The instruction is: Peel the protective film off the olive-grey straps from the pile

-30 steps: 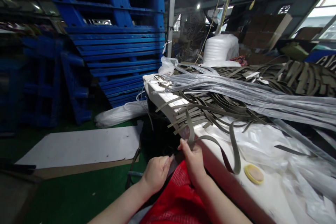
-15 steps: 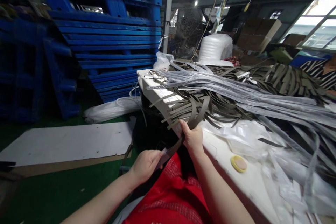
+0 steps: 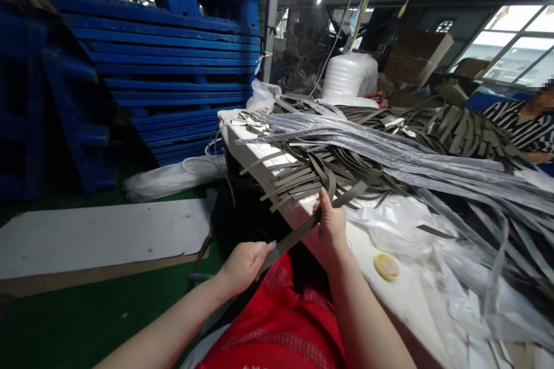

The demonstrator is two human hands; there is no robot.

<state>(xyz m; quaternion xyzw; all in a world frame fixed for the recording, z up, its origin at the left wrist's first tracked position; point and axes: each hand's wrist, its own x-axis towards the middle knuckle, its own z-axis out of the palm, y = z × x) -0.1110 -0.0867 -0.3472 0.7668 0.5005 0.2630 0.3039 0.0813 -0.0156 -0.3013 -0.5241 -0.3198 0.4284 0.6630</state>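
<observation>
A flat grey-brown strip (image 3: 298,234) is stretched slantwise between my two hands, over my lap and the table's near edge. My left hand (image 3: 244,265) is closed on its lower end, where a bit of clear plastic sleeve shows by the fingertips. My right hand (image 3: 332,223) grips the strip farther up, thumb raised on top, and a free end sticks out beyond it. Just past my right hand lies a pile of similar grey-brown strips (image 3: 294,181) on the white table (image 3: 346,245). Long clear plastic sleeves (image 3: 363,141) run across the pile.
A yellow roll of tape (image 3: 386,267) lies on the table near my right forearm. Blue pallets (image 3: 182,63) stand stacked at the left. A white board (image 3: 108,233) lies on the green floor. At the far right sits a person in striped clothing (image 3: 513,121).
My right hand has moved slightly up and to the right along the strip. The strip between my hands is now straighter and longer, and the view has shifted a little.
</observation>
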